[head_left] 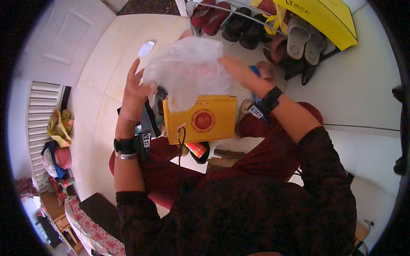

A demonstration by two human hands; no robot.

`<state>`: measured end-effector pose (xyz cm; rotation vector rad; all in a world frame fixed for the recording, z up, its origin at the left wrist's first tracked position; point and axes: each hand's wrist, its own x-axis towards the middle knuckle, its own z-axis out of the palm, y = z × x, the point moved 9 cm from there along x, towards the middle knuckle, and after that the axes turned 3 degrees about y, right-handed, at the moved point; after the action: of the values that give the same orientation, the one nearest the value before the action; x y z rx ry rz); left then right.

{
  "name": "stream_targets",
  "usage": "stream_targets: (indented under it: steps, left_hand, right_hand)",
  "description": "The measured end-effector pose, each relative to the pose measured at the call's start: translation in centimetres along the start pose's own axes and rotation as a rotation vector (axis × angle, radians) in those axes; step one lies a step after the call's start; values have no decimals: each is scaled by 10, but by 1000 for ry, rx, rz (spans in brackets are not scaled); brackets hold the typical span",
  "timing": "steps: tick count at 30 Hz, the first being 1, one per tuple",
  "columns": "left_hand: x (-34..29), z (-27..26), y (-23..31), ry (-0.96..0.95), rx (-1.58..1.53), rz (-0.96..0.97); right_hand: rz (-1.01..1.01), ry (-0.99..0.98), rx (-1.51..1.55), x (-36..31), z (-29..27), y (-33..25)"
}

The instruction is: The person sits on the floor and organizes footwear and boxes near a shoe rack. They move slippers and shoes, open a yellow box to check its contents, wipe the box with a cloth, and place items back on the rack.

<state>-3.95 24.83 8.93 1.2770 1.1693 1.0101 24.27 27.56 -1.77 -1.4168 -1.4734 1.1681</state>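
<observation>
A translucent white plastic bag point(190, 64) spreads out in front of me, over the far edge of a yellow cardboard box point(222, 115) with a round red emblem. Faint pinkish print shows on the film. My left hand point(136, 89) is at the bag's left side, fingers apart, its thumb close against the film. At the right edge of the bag are the fingertips of my right hand point(245, 77), smeared by motion; whether they pinch the film cannot be made out. Between my knees stands the box, with a dark cord point(181, 145) hanging before it.
A shoe rack point(256, 19) holding several pairs of shoes stands beyond, with a large yellow bag point(326, 21) at its right. A white slip point(146, 48) lies on the tiled floor. Under the box's near edge is a red packet point(195, 148). Filled bags point(60, 128) are at the left.
</observation>
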Motion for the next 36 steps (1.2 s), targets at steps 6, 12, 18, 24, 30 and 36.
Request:
stream_targets:
  steps: [6, 12, 18, 24, 30, 36]
  left_hand:
    - [-7, 16, 25, -36, 517, 377]
    - [0, -33, -7, 162, 280, -92]
    - [2, -43, -11, 204, -203, -152]
    - [-4, 15, 5, -105, -418, -143]
    - [-17, 90, 38, -395, -540, -235]
    - [-4, 83, 26, -243, -89, -106]
  right_hand:
    - [192, 22, 278, 10, -20, 19]
    - [41, 272, -349, 20, -85, -6]
    - [-730, 561, -620, -17, -74, -95]
    - [-647, -70, -369, -65, 52, -114]
    - [-512, -134, -136, -87, 82, -136]
    - [-267, -66, -55, -52, 44, -117]
